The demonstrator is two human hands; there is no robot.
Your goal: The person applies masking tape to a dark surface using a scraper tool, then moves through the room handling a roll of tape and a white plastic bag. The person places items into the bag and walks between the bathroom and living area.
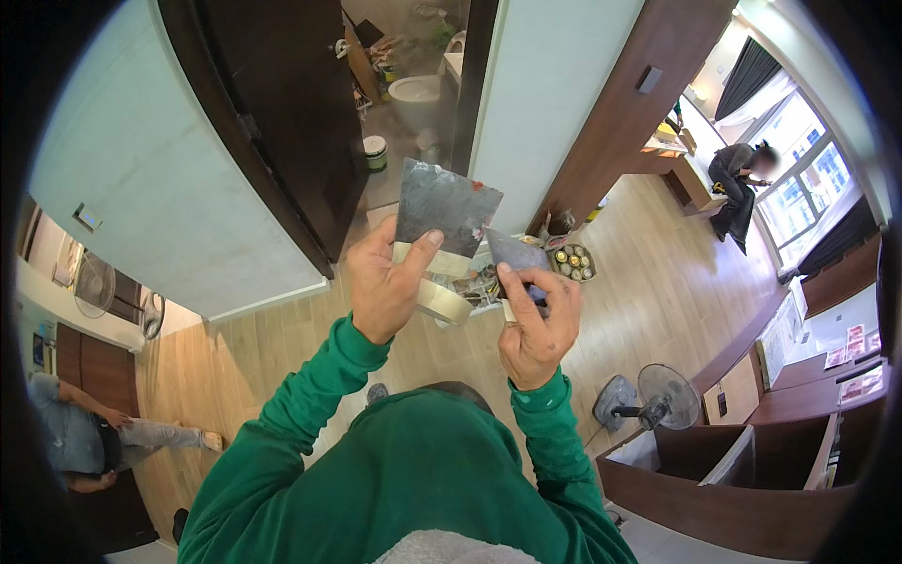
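My left hand is closed on a wide scraper, a grey, smeared metal blade with a cream grip along its lower edge. A roll of masking tape hangs at the fingers of that hand, just below the scraper. Pinched between thumb and fingers of my right hand is a smaller scraper with a grey blade; most of its handle is hidden. The two blades are close together, their edges nearly meeting. Behind them on the floor lies a clutter of small items, partly covered by my hands.
A box of several cans stands on the floor beyond my right hand. Ahead, a dark door opens on a bathroom with a bucket. A fan and an open cabinet are at right. People are at right and left.
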